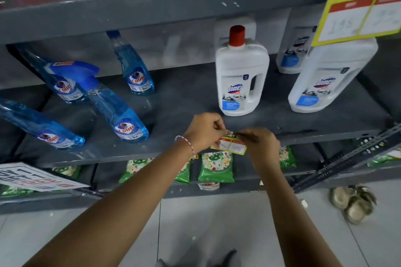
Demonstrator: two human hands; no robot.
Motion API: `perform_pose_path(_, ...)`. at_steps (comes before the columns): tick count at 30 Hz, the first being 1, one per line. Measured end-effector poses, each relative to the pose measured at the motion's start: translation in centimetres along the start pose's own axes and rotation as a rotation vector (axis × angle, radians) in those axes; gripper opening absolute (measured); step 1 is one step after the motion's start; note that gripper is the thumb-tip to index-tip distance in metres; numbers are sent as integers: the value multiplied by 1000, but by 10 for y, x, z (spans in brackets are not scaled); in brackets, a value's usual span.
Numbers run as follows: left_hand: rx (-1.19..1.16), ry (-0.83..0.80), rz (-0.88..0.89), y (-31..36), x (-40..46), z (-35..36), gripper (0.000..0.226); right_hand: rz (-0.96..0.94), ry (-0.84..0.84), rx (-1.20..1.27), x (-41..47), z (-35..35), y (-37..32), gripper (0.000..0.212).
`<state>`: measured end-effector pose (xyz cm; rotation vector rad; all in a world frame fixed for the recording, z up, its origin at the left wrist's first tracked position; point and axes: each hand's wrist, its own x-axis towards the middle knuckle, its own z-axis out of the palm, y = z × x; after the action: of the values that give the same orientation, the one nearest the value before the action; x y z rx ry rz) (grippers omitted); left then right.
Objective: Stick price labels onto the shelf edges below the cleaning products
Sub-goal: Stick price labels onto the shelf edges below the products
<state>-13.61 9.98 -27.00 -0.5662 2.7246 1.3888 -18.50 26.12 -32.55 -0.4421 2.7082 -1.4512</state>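
Observation:
A small yellow, red and white price label (230, 145) sits against the front edge of the grey middle shelf (138, 156), below a white Domex bottle (240, 80) with a red cap. My left hand (205, 131) pinches the label's top left corner. My right hand (263, 146) holds its top right and also grips a dark pen. Blue Colin spray bottles (120, 112) stand on the shelf to the left. A second Domex bottle (325, 80) stands at the right.
A large yellow "Super Market" price card (360, 13) hangs from the upper shelf at the right. A "Buy 1 Get 1 Free" sign (32, 176) is fixed low at the left. Green packets (217, 167) fill the lower shelf. Sandals (353, 204) lie on the tiled floor.

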Motion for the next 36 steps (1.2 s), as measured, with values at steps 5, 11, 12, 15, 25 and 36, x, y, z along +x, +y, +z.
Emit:
perform_pose_path(5,1,83,64,11,-2,78,13,97,53,-60,-9,-37,50,12)
perform_pose_path(11,27,177,61,13,6,130,13,69,72,-67,4,-60,81,11)
perform_pose_path(12,28,188,54,15,6,133,13,51,74,-73,5,-61,82,11)
perform_pose_path(15,48,211,40,15,8,138,12,13,78,-77,5,-61,86,12)
perform_pose_path(25,287,165,36,28,7,132,13,116,255,-130,3,-56,78,14)
perform_pose_path(36,352,190,162,-1,-10,82,13,-55,131,-53,-21,-8,44,23)
